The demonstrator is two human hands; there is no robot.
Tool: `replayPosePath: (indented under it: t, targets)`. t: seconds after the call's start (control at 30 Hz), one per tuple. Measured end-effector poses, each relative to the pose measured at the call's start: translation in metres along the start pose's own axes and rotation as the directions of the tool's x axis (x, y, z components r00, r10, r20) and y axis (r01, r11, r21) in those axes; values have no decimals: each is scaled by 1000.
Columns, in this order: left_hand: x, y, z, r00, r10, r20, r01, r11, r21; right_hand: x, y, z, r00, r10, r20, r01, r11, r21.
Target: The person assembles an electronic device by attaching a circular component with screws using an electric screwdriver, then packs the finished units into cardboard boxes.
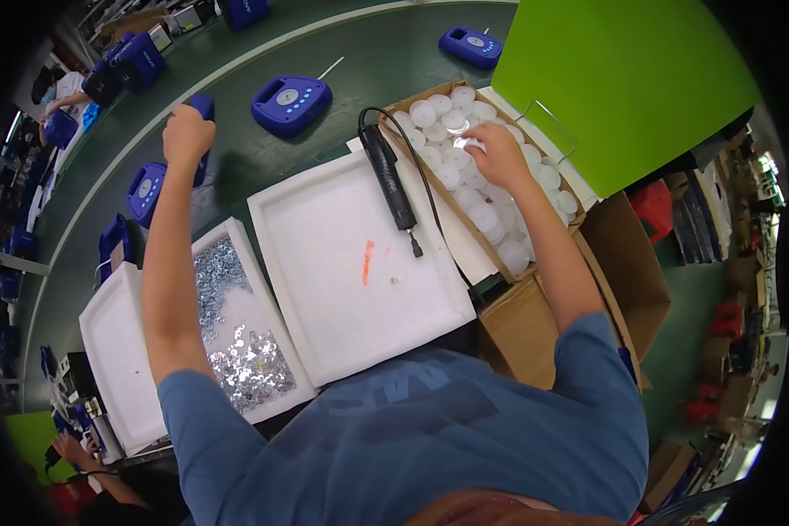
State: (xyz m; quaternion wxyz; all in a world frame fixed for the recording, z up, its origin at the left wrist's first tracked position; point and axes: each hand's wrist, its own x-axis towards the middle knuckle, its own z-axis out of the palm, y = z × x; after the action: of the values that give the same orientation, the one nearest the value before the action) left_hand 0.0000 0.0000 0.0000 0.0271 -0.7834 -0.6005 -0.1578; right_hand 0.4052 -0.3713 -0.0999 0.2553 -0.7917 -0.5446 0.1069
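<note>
At the upper left, my left hand (189, 137) is closed on a blue plastic housing (203, 107), tipped up so that a narrow side shows; my hand and forearm hide part of it. Over on the right, my right hand (500, 156) reaches into a shallow cardboard box (539, 265) of round translucent white discs (482, 216). A shiny disc (471, 143) is between its thumb and fingers. Left of that box, a black electric screwdriver (387, 180) with a cable rests across a white foam tray (351, 329) marked with an orange streak.
Another foam tray (282, 344) holds small metal washers and clips. An emptier white tray (118, 368) lies left of it. Blue housings with handles (291, 105) stand on the green bench (368, 53). A bright green panel (622, 88) rises at right. Other people work at left.
</note>
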Motion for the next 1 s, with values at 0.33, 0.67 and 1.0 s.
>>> replayPosePath:
  t: [0.33, 0.67, 1.0]
  targets:
    - [-245, 34, -76, 955, 138, 263, 233, 202, -951, 66, 4, 26, 992, -41, -116, -15, 894, -449]
    - [-386, 55, -43, 957, -48, 287, 171, 892, -419, -34, -83, 9, 979, -63, -193, 145, 884, 445]
    - [-431, 32, -49, 960, 277, 25, -241, 872, -426, -150, -197, 73, 701, -706, -104, 713, 694, 97]
